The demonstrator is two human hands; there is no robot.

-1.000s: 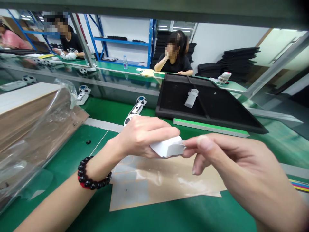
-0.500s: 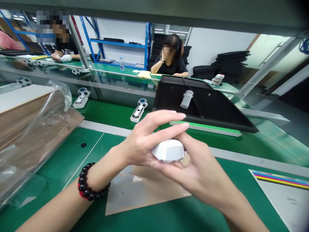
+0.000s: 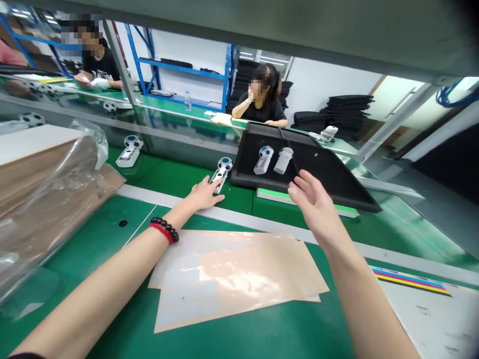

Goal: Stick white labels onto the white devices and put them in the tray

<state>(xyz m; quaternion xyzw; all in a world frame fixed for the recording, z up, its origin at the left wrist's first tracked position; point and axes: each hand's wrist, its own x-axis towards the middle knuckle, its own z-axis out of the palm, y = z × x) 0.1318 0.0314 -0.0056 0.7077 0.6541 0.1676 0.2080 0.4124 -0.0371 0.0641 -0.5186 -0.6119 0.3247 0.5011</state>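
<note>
Head view: the left hand, fingers spread, reaches the football-patterned device on the green strip, though contact is hard to tell; the right hand, fingers loosely together, hangs before the black tray holding two similar devices.

So we've got our left hand spread right by a football-patterned gadget on the green surface, while our empty right hand hangs near the black tray holding two similar gadgets.
</note>
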